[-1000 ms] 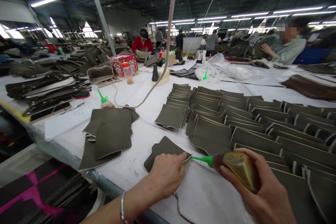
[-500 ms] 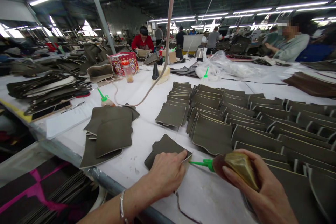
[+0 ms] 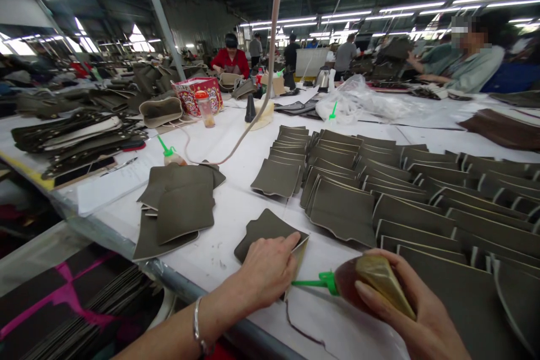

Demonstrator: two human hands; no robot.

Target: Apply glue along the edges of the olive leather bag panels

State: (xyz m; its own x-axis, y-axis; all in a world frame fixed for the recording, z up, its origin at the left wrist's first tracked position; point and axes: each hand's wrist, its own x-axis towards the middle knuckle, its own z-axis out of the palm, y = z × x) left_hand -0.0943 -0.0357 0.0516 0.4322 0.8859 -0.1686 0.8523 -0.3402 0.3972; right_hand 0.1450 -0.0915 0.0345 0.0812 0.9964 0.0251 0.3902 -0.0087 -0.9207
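My left hand (image 3: 270, 264) lies over a dark olive leather piece (image 3: 266, 226), index finger stretched along its right corner and the other fingers curled against it. A pale, yellowish edge strip of the piece shows beside the fingers. In my right hand (image 3: 415, 306) is a squeeze glue bottle (image 3: 382, 281) of amber-brown liquid, held tilted with its green nozzle (image 3: 314, 283) pointing left. The nozzle tip is at the lower part of that edge, close to my left fingers. Whether it touches the leather I cannot tell.
Overlapping rows of leather pieces (image 3: 341, 211) cover the right side. A loose stack (image 3: 185, 202) lies left, by a second green-tipped bottle (image 3: 171, 154) and paper (image 3: 109, 185). A hose (image 3: 270, 67) hangs down mid-table. Several people are at work beyond, one in red (image 3: 231, 62).
My right hand has moved the glue bottle left and down, its nozzle tip sliding from near the corner along the leather edge toward me. My left hand stays on the piece.
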